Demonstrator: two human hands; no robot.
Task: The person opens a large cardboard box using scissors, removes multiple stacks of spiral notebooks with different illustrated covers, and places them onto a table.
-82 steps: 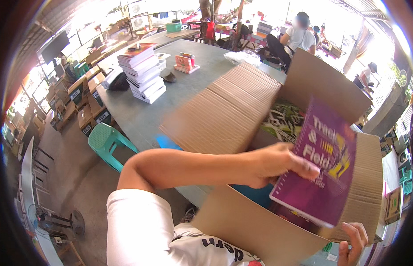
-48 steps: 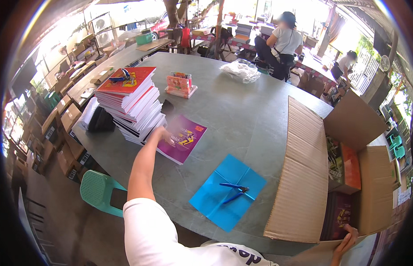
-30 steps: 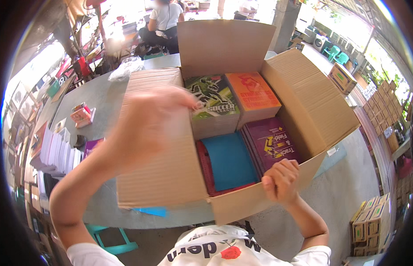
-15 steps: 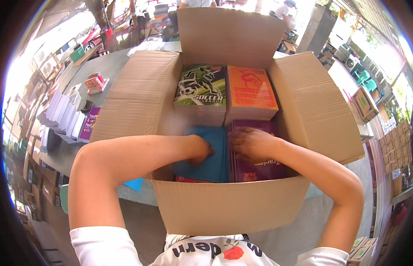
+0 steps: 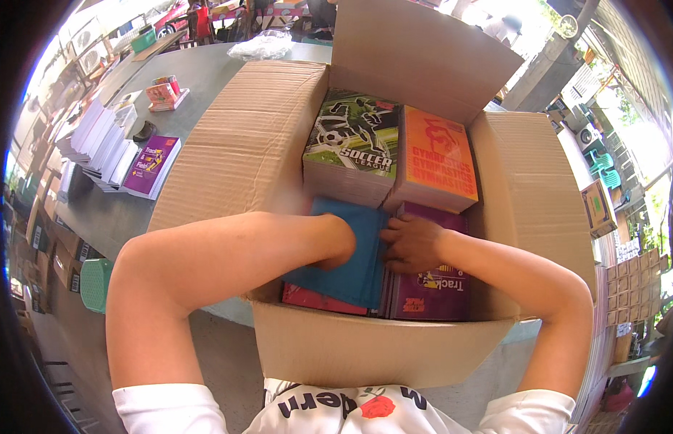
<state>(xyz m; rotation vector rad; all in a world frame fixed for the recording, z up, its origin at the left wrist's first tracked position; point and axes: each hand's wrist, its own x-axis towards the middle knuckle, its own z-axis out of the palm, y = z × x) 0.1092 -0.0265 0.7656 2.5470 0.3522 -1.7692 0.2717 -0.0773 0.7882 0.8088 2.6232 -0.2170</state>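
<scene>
An open cardboard box (image 5: 380, 347) stands in front of me, packed with stacks of books. My left hand (image 5: 336, 249) reaches down into it at a blue sheet (image 5: 362, 271) that lies over red books (image 5: 315, 298); its fingers are hidden. My right hand (image 5: 412, 242) rests on the purple book stack (image 5: 430, 293), fingers curled over the stack's left edge at the gap beside the blue sheet. Behind them sit a green football book stack (image 5: 354, 137) and an orange gymnastics book stack (image 5: 438, 155).
The box sits on a grey table (image 5: 228, 79). To its left lie a single purple book (image 5: 150, 165), white book stacks (image 5: 105, 141), a small pink box (image 5: 163, 92) and a plastic bag (image 5: 260, 47). A green stool (image 5: 96, 282) stands below the table's left edge.
After laying a purple book on the table, my left hand swung back into the box. Both hands now sit slightly deeper between the blue sheet and the purple stack.
</scene>
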